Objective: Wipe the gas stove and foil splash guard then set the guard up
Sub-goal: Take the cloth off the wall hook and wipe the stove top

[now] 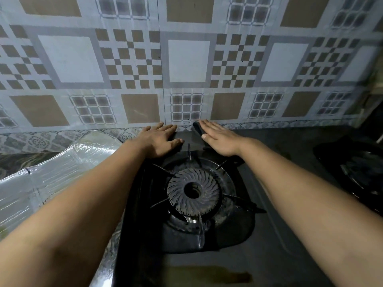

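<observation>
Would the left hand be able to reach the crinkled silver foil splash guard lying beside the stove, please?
Probably yes: the left hand rests flat on the black gas stove's back edge, and the crinkled silver foil splash guard lies alongside that arm, nothing between.

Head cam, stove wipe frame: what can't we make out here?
- Dark cloth: mostly hidden under the right hand; its extent is unclear.
- Second burner: dark and cut off by the right edge.
- Foil splash guard: lying flat, partly covered by the left forearm and cut off by the left edge.
- Stove controls: none show in this view.
- Left hand: flat at the stove's back edge; pressure cannot be told.
</observation>
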`<action>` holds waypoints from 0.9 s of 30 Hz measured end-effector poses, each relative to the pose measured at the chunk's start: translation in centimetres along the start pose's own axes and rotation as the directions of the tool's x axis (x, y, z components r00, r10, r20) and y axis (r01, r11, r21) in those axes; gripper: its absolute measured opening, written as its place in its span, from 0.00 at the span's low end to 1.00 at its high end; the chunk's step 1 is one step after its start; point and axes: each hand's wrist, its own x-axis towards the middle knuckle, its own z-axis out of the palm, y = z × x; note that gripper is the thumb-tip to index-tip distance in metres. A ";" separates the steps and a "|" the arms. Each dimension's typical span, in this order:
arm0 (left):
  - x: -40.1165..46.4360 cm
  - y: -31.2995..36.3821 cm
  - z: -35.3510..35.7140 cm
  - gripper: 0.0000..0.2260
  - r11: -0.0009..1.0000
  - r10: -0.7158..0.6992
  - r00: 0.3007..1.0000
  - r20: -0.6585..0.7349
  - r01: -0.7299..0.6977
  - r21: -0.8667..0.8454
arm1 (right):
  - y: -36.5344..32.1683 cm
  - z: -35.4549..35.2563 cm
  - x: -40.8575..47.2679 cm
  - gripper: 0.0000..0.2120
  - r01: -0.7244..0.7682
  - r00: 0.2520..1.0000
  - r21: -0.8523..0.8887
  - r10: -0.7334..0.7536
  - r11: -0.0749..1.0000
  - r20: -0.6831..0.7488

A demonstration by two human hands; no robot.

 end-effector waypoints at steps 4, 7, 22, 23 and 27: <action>0.3 0.0 0.0 0.30 1.000 0.017 1.000 0.011 -0.017 0.012 | 0.7 -0.1 -0.5 0.27 -0.053 0.999 0.010 0.054 0.999 -0.006; 0.5 0.0 -0.2 0.30 0.999 0.030 0.999 0.025 -0.030 0.029 | 1.7 -0.2 -0.9 0.27 -0.078 0.997 0.020 0.078 0.997 -0.018; 3.0 2.9 -1.9 0.32 0.977 0.067 0.987 0.148 -0.035 -0.208 | 4.2 -0.5 -2.9 0.27 -0.175 0.979 0.029 0.177 0.984 -0.105; 3.0 3.2 -1.8 0.31 0.969 0.070 0.986 0.149 -0.032 -0.245 | 4.2 -0.3 -2.9 0.27 -0.172 0.979 0.025 0.174 0.985 -0.105; 2.4 3.7 -1.0 0.30 0.989 0.070 0.993 0.091 -0.057 -0.135 | 3.9 -0.3 -2.8 0.27 -0.165 0.980 0.012 0.165 0.986 -0.107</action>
